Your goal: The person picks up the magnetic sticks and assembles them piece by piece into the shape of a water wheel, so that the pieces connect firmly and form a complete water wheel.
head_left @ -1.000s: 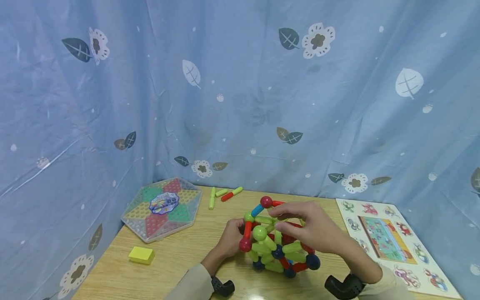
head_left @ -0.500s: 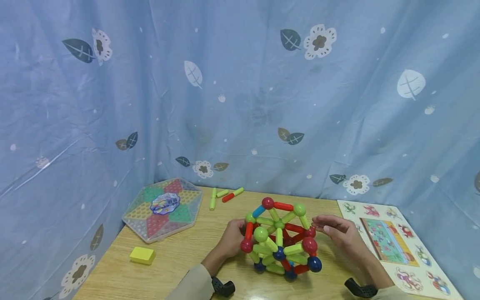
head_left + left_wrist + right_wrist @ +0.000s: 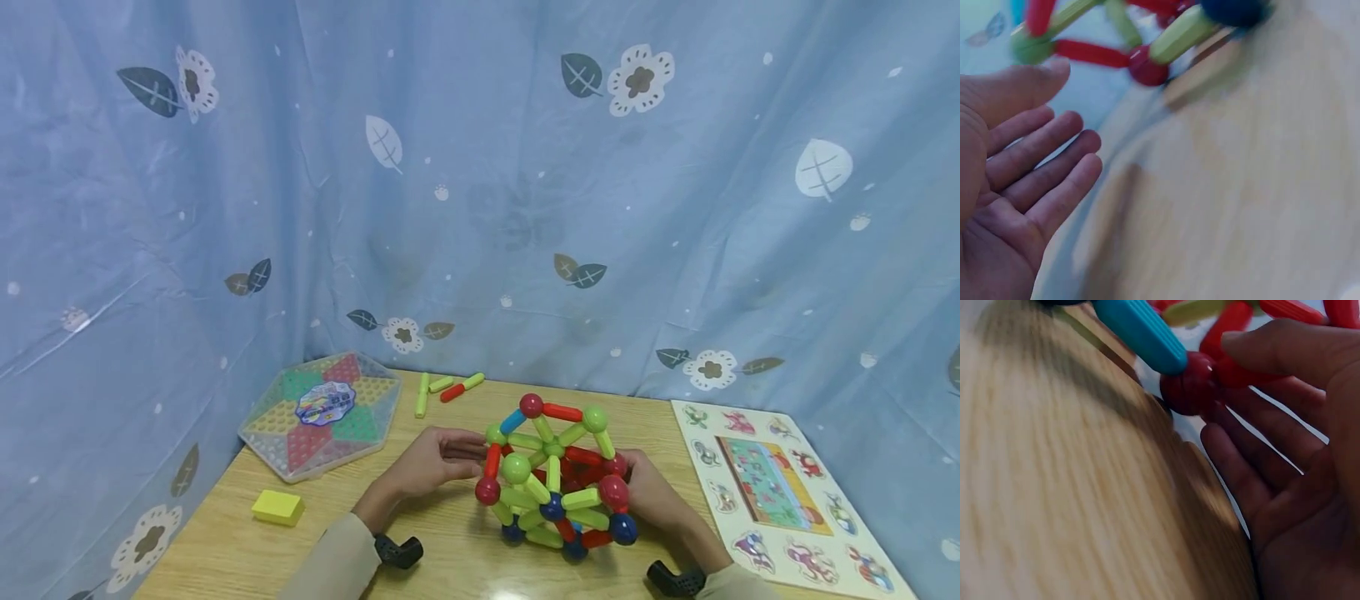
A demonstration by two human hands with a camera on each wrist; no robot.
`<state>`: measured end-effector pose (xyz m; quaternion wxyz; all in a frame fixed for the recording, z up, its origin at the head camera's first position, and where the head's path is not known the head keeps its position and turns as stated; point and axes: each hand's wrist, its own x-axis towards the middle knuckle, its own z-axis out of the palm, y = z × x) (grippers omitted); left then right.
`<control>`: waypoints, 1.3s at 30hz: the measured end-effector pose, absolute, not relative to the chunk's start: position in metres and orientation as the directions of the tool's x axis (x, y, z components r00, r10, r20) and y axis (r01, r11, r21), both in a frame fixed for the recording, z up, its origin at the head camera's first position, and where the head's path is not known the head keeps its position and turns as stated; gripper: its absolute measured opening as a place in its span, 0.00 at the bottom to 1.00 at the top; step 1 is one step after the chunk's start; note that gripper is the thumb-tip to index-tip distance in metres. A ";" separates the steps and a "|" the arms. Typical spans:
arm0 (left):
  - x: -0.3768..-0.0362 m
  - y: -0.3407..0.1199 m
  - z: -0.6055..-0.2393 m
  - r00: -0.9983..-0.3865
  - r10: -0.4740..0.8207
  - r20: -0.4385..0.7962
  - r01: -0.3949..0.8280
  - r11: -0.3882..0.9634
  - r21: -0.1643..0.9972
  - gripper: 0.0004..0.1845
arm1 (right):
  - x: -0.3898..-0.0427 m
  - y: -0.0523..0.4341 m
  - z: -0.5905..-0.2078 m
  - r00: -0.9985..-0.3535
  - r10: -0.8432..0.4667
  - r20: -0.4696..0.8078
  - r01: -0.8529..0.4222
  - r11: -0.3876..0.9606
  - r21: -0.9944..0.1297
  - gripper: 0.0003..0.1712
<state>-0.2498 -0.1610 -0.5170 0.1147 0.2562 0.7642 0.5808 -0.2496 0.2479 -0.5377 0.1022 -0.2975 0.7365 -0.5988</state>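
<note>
A magnetic ball-and-stick model [image 3: 553,506] stands on the table, built from lime, red and blue rods joined by coloured balls. At its left side, my left hand [image 3: 442,460] is held with fingers extended and nothing in the palm. The left wrist view has that hand [image 3: 1029,169] with its thumb tip close below a green ball [image 3: 1030,49]. My right hand [image 3: 654,493] grips the model from the right, partly hidden behind it. Seen from the right wrist, the thumb of this hand [image 3: 1300,487] lies on a red rod [image 3: 1244,374] beside a dark red ball [image 3: 1191,384], fingers behind.
Loose lime and red rods [image 3: 422,396] lie at the back of the table. On the left are a hexagonal clear-lidded game box [image 3: 375,433] and a yellow block [image 3: 277,507]. A picture puzzle board [image 3: 780,546] lies at right. A blue patterned curtain [image 3: 480,208] encloses the table.
My right hand has come down from above the model to its right side and taken hold there. My left hand has let go and drawn back leftward, fingers straightened.
</note>
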 end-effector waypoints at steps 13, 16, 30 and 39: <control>-0.286 -0.227 -0.483 -0.943 0.282 0.179 0.291 0.429 0.855 0.20 | -0.248 0.241 -0.539 -0.802 -0.574 0.165 -0.324 0.186 -0.928 0.20; -0.299 -0.222 -0.484 -0.954 0.176 0.242 0.300 0.576 0.760 0.16 | -0.248 0.241 -0.538 -0.810 -0.563 0.161 -0.318 0.191 -0.929 0.20; -0.307 -0.170 -0.493 -0.947 0.028 0.319 0.107 0.966 0.234 0.05 | -0.245 0.237 -0.537 -0.817 -0.552 0.168 -0.326 0.202 -0.924 0.20; -0.273 -0.166 -0.481 -0.977 0.027 0.213 0.149 0.799 0.583 0.03 | -0.245 0.237 -0.534 -0.822 -0.554 0.135 -0.295 0.210 -0.932 0.21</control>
